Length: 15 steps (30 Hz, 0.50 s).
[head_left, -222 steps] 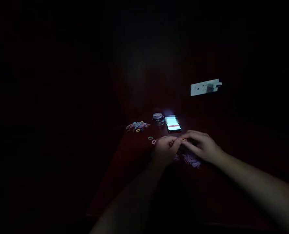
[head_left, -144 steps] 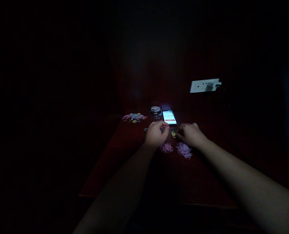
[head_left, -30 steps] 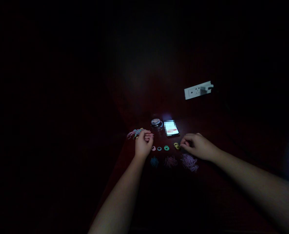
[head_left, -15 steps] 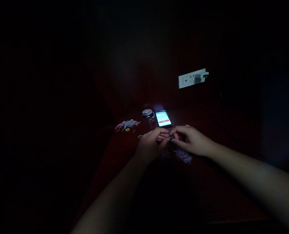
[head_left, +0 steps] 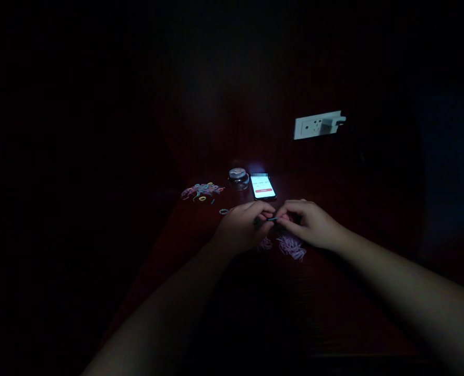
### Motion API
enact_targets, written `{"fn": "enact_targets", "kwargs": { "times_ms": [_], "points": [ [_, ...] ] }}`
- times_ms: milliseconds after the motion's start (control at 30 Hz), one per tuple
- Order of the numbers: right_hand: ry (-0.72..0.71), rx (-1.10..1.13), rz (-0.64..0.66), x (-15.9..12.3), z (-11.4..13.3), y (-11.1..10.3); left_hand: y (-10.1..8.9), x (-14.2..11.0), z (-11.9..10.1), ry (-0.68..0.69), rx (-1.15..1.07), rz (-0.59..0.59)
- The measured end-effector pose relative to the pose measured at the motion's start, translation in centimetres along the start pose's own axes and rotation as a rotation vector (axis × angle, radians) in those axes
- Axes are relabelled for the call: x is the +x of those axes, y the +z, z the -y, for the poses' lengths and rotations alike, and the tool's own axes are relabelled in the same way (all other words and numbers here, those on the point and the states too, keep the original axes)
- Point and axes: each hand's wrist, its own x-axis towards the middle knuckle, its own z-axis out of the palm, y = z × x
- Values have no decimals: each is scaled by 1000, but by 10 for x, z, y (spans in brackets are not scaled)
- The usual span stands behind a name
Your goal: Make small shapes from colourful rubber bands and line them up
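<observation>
My left hand [head_left: 241,224] and my right hand [head_left: 310,222] meet in front of the phone, fingertips pinched. Between them runs a small, dark bluish hair tie [head_left: 272,219], gripped at both ends. Under my right hand lies a pile of purple hair ties [head_left: 292,247]. A smaller pinkish pile [head_left: 265,244] shows partly beneath my left hand. Just left of my left hand rests a single teal hair tie [head_left: 224,212]. My hands hide the table right below them.
A mixed heap of coloured hair ties [head_left: 203,190] lies at the table's left edge. Behind my hands are a lidded clear jar [head_left: 238,179] and a lit phone [head_left: 263,187]. A wall socket [head_left: 318,125] with a plug is at the back right; the room is dark.
A second ago my hands were apart, the left near the mixed heap and the right by yellow hair ties. They have since come together, now holding a bluish hair tie between them.
</observation>
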Motion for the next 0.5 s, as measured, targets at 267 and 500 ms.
{"fn": "enact_targets", "kwargs": {
  "times_ms": [267,500],
  "points": [
    [-7,16,35,-1,2,-1,-4,0,5,-13,45,29],
    [51,65,-15,-1,-2,-2,-35,0,34,-77,16,9]
  ]
}}
